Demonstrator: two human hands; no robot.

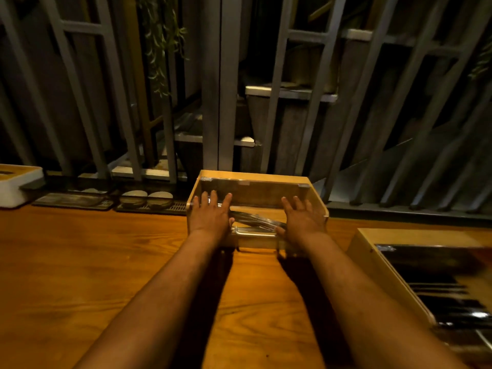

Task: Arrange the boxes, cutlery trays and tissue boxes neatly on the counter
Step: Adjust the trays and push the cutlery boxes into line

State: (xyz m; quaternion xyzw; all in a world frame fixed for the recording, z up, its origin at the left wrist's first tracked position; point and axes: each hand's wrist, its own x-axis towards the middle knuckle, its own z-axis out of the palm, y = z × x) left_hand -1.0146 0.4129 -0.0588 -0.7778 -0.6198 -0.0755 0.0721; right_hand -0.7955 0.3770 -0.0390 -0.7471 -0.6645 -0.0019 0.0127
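Cutlery tray [257, 191] under flat left hand [210, 214] and right hand [302, 218].

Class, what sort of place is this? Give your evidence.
Probably a restaurant or café service counter: a wooden counter, a clear-lidded cutlery box under both hands, and bowls on a drain mat.

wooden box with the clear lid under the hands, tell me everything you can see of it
The light wooden box with a clear lid sits upright at the far edge of the orange-brown wooden counter. A metal bar handle runs along its near side; metal cutlery shows inside. The left hand and right hand rest flat on the lid, fingers spread.
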